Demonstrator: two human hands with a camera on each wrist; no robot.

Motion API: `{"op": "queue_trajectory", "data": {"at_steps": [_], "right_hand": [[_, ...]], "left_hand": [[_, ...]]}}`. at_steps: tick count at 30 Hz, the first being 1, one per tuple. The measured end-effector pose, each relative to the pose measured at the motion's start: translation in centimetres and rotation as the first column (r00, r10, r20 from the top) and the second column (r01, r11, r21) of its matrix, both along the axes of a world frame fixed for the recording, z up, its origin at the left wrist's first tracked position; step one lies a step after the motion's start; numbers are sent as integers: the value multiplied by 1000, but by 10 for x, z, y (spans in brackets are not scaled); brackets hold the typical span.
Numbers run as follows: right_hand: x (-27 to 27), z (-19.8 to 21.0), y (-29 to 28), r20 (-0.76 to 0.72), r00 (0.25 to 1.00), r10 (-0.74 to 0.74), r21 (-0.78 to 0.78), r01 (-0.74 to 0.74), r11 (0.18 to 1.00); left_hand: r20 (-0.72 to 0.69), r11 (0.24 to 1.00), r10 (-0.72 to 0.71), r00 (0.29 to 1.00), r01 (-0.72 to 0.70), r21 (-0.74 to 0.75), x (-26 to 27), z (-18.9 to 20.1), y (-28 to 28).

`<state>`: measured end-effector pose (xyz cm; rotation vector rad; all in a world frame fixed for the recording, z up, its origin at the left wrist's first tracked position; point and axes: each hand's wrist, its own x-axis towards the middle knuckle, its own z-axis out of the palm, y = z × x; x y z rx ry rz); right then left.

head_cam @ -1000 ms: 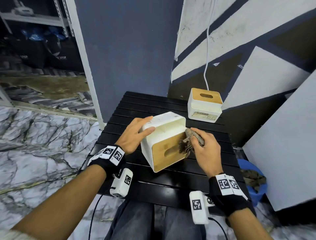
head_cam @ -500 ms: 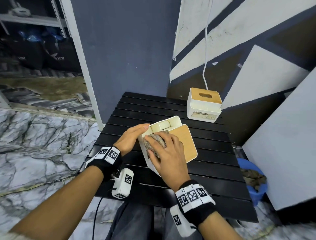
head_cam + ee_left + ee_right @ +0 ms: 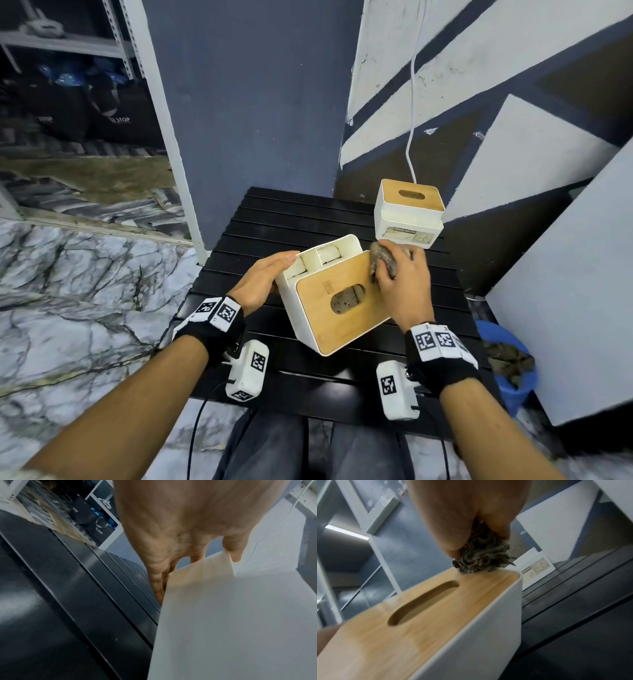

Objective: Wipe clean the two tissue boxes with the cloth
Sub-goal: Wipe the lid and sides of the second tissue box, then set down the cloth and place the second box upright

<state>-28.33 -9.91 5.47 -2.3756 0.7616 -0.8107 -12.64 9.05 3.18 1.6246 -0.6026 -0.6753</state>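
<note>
The near tissue box, white with a wooden slotted lid, stands tilted on the black slatted table, lid facing up toward me. My left hand holds its left side, thumb on the top rim; in the left wrist view the fingers lie along the box wall. My right hand grips a bunched brown-grey cloth and presses it on the lid's far right corner; the right wrist view shows the cloth on the lid. The second tissue box stands upright at the table's back right.
A white cable hangs down the wall behind the second box. To the right, on the floor, sits a blue bucket with a rag in it, next to a leaning white panel. A dark wall stands just behind the table.
The right hand swept the cloth from the box's near left side to the lid's far right corner. The box has turned, so its wooden lid now faces up more.
</note>
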Motion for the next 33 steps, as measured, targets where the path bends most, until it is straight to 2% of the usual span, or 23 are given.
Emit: {"op": "queue_trajectory", "data": {"at_steps": [3,8,11,13,16,18,20,21,23,25,27,30,33], "right_hand": [[-11,-5,-16,-27,997,-69,5,69,998],[-34,-42,-25,-338,941,-30,48,49,998],[-43,-66,-20,-438,899,14,55,11,998],[-46,-75,-15,-507,862,4,3,-2,1000],[-47,-67,-8,-593,799,-102,-140,22,990],[-43,-53,-2,-573,805,-154,-185,56,981],[-35,-39,8,-485,864,-133,-163,60,985],[-30,-32,15,-429,900,-82,-106,40,994],[-20,-24,35,-310,949,57,107,-25,994],[-15,-25,56,-213,967,138,321,-64,945],[-14,-29,70,-119,980,160,430,-94,898],[-13,-36,75,-40,986,162,475,-124,871],[-13,-34,72,-10,986,169,468,-145,872]], "left_hand": [[-43,999,36,998,-36,9,4,-5,4],[-223,989,143,964,-145,7,11,-16,10],[-302,981,188,935,-191,18,10,-23,12],[-334,978,203,921,-207,23,8,-28,14],[-345,975,219,913,-219,40,5,-35,16],[-344,969,245,906,-241,56,4,-40,17],[-322,961,277,905,-265,83,2,-44,17],[-319,958,286,904,-271,92,1,-45,16],[-318,951,308,897,-281,128,-1,-46,15],[-296,941,332,896,-291,174,-3,-46,17],[-257,921,371,892,-319,223,-1,-52,20],[-228,922,357,906,-301,245,3,-67,25],[-190,934,308,932,-259,246,-9,-62,29]]}}
